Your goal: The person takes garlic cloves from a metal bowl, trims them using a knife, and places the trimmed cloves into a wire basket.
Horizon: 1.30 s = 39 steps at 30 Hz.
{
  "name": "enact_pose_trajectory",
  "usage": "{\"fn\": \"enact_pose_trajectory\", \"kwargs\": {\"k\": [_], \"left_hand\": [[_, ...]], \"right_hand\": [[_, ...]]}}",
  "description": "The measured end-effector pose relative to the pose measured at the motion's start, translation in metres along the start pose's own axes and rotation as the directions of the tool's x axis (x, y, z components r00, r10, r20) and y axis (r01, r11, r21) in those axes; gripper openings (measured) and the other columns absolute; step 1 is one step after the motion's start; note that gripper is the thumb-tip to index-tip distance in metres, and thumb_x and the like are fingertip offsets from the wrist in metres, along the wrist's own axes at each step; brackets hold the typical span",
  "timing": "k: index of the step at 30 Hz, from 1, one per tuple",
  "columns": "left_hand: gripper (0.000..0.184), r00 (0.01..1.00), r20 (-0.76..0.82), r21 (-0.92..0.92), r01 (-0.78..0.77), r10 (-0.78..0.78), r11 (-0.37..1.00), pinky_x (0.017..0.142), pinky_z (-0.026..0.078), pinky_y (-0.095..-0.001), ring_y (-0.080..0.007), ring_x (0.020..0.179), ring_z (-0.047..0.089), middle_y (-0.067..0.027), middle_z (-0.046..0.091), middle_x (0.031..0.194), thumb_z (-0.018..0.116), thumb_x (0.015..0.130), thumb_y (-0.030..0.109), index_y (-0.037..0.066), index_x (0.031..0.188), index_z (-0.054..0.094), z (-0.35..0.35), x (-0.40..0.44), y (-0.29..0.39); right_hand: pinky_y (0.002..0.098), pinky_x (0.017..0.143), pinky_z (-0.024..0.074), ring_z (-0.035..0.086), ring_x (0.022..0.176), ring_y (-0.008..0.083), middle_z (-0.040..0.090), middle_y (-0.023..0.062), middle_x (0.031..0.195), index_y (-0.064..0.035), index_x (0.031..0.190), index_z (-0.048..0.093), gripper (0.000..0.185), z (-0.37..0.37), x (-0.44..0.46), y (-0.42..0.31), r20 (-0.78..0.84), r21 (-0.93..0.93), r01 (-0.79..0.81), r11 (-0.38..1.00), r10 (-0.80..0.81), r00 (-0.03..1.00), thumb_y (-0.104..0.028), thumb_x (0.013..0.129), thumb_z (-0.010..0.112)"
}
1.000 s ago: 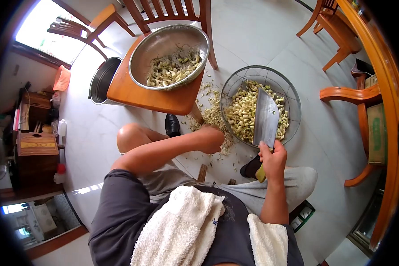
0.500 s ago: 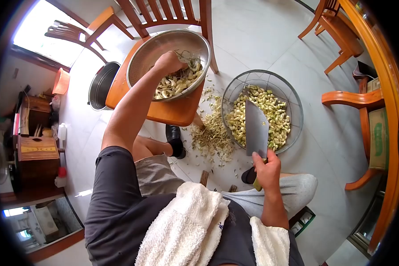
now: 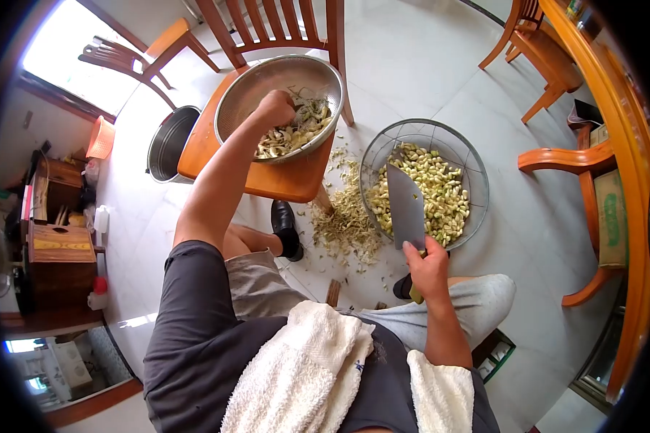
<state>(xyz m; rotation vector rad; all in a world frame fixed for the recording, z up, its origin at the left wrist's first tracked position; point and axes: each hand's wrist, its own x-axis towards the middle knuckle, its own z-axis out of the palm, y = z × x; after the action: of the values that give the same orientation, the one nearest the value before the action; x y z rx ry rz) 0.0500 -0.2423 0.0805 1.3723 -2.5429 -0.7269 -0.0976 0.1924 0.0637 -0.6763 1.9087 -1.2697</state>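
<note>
My left hand (image 3: 275, 109) reaches into a metal colander (image 3: 232, 97) on the chair seat. Its fingers curl down among untrimmed pale bulbs (image 3: 300, 139) with stringy roots and stalks; what they grip, if anything, is hidden. In my right hand (image 3: 430, 268) is a cleaver (image 3: 407, 210), held by its handle, with the broad blade pointing up over the near left part of a round wire-ribbed basket (image 3: 487, 172). Many trimmed, whitish-green bulbs (image 3: 440, 191) fill the bottom of that basket.
Trimmings (image 3: 343, 229) lie heaped on the tiled floor between the wooden chair (image 3: 282, 182) and the basket. Left of the chair stands a dark metal bucket (image 3: 167, 148). A wooden table (image 3: 617, 123) runs along the right, and a white towel (image 3: 303, 368) hangs over my chest.
The cleaver and my right hand have shifted slightly left and up, with the blade tilting more to the left. My left hand stays in the colander, a little lower in view.
</note>
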Motion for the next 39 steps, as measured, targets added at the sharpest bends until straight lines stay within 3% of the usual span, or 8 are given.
{"fn": "enact_pose_trajectory", "kwargs": {"k": [4, 7, 11, 14, 16, 20, 28, 39], "left_hand": [[0.032, 0.981, 0.036, -0.509, 0.18, -0.188, 0.842, 0.059, 0.051, -0.0289, -0.0167, 0.068, 0.062, -0.0155, 0.065, 0.078, 0.064, 0.073, 0.001, -0.004, 0.104, 0.062, -0.049, -0.047, 0.043], [0.038, 0.996, 0.087, -0.968, 0.084, 0.005, 0.235, 0.057, 0.05, -0.0256, -0.0162, 0.065, 0.059, -0.0168, 0.064, 0.085, 0.058, 0.081, -0.006, -0.003, 0.119, 0.052, -0.057, -0.08, 0.043], [0.035, 0.963, 0.139, -0.986, 0.157, 0.23, -0.063, 0.06, 0.052, -0.0257, -0.0191, 0.073, 0.062, -0.0203, 0.062, 0.096, 0.053, 0.087, -0.007, -0.003, 0.121, 0.049, -0.05, -0.133, 0.05], [0.026, 0.982, 0.189, -0.978, 0.19, 0.024, -0.09, 0.058, 0.051, -0.0256, -0.017, 0.072, 0.061, -0.0141, 0.063, 0.092, 0.058, 0.089, 0.002, -0.003, 0.114, 0.055, -0.026, -0.177, 0.079], [0.025, 0.957, 0.266, -0.96, 0.273, 0.114, -0.06, 0.054, 0.047, -0.024, -0.0149, 0.068, 0.059, -0.0117, 0.063, 0.089, 0.061, 0.088, 0.005, -0.001, 0.112, 0.056, -0.004, -0.196, 0.075], [0.018, 0.956, 0.288, -0.957, 0.289, 0.059, -0.006, 0.049, 0.044, -0.0232, -0.012, 0.057, 0.056, -0.0084, 0.062, 0.077, 0.066, 0.085, 0.005, -0.002, 0.1, 0.058, 0.042, -0.228, 0.082], [0.014, 0.935, 0.349, -0.917, 0.354, -0.059, 0.182, 0.043, 0.039, -0.0228, -0.01, 0.049, 0.052, -0.0069, 0.059, 0.068, 0.068, 0.079, 0.001, -0.004, 0.086, 0.056, 0.08, -0.259, 0.086], [0.018, 0.925, 0.368, -0.851, 0.376, -0.094, 0.367, 0.047, 0.041, -0.0246, -0.0117, 0.054, 0.054, -0.0078, 0.06, 0.07, 0.069, 0.077, 0.001, -0.005, 0.089, 0.058, 0.072, -0.266, 0.075]], "right_hand": [[0.0262, 0.062, 0.0465, 0.057, 0.067, 0.0092, 0.068, 0.0074, 0.082, 0.0018, 0.1, 0.063, 0.021, -0.001, -0.001, 0.01, -0.026, -0.004, 0.041, 0.999, -0.041, 0.999, -0.012, 0.084, 0.063], [0.0262, 0.064, 0.0469, 0.058, 0.07, 0.0099, 0.068, 0.007, 0.084, 0.0015, 0.1, 0.064, 0.02, 0.001, -0.002, 0.009, -0.02, 0.03, 0.059, 0.998, -0.058, 0.998, -0.011, 0.084, 0.063], [0.0225, 0.053, 0.0424, 0.053, 0.06, 0.0067, 0.062, 0.0015, 0.075, -0.0006, 0.095, 0.063, 0.015, 0.007, -0.002, 0.017, -0.008, 0.046, 0.149, 0.988, -0.149, 0.989, -0.012, 0.085, 0.063], [0.0206, 0.046, 0.0395, 0.049, 0.054, 0.0041, 0.059, -0.0023, 0.069, -0.002, 0.09, 0.062, 0.012, 0.01, -0.006, 0.012, -0.033, 0.061, 0.238, 0.969, -0.236, 0.971, -0.013, 0.086, 0.064], [0.0274, 0.065, 0.0466, 0.059, 0.071, 0.0112, 0.067, 0.0088, 0.08, 0.0021, 0.095, 0.064, 0.016, 0.009, -0.012, 0.006, -0.03, 0.014, 0.227, 0.974, -0.226, 0.974, -0.01, 0.085, 0.063], [0.029, 0.059, 0.0455, 0.059, 0.063, 0.0208, 0.062, 0.0118, 0.074, 0.0006, 0.092, 0.065, 0.011, 0.017, -0.017, -0.002, -0.092, -0.158, 0.536, 0.829, -0.553, 0.828, -0.004, 0.082, 0.064], [0.0351, 0.06, 0.0474, 0.06, 0.069, 0.028, 0.06, 0.0105, 0.081, -0.0038, 0.099, 0.065, 0.021, 0.033, -0.025, -0.003, 0.086, -0.33, 0.712, 0.619, -0.732, 0.676, -0.003, 0.078, 0.067], [0.0411, 0.062, 0.0463, 0.058, 0.07, 0.0334, 0.058, 0.0143, 0.077, -0.0027, 0.091, 0.063, 0.013, 0.042, -0.022, 0.017, 0.214, -0.441, 0.588, 0.678, -0.557, 0.802, -0.01, 0.08, 0.063]]}}
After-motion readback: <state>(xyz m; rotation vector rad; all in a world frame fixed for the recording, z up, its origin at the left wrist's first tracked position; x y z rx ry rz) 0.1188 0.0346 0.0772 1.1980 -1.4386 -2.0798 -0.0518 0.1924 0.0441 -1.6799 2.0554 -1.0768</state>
